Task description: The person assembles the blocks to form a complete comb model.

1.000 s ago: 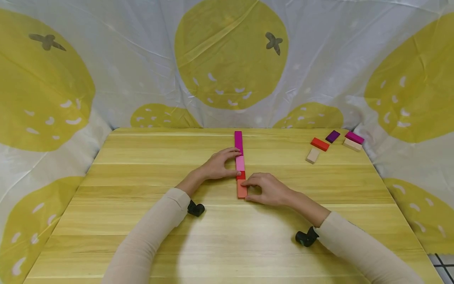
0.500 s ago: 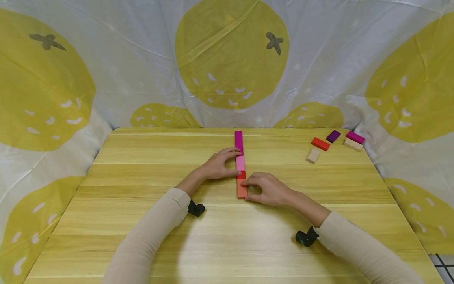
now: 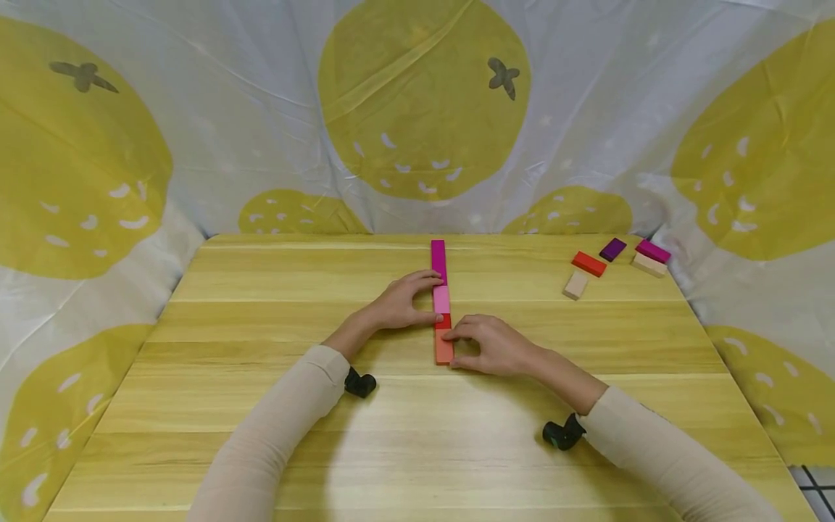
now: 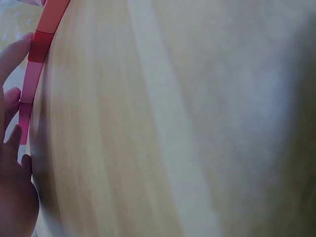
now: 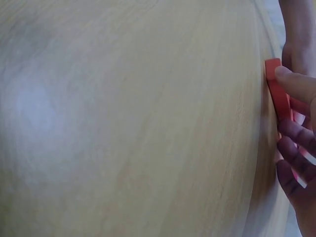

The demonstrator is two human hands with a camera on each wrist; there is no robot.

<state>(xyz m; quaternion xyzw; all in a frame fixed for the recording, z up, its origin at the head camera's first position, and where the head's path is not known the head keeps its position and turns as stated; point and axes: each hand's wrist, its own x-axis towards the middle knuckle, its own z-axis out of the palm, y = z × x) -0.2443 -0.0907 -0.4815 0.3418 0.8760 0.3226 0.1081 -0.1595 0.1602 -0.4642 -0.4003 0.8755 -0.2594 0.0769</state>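
Note:
A straight row of coloured wooden blocks runs towards the table's far edge: a magenta block (image 3: 438,259), a pink block (image 3: 441,299), a short red block (image 3: 446,320) and an orange block (image 3: 443,349) nearest the person. From the left, the left hand (image 3: 395,303) touches the row, thumb on the red block and fingertips where magenta meets pink. The right hand (image 3: 497,346) pinches the orange block, its thumb at the near end and index finger on top. In the right wrist view the thumb (image 5: 294,84) covers part of that block's side.
At the far right of the wooden table (image 3: 417,449) lie a red block (image 3: 589,264), a purple block (image 3: 612,250), a beige block (image 3: 575,285), and another magenta block (image 3: 653,251) against a second beige block (image 3: 649,265). A fruit-print cloth (image 3: 261,109) hangs behind.

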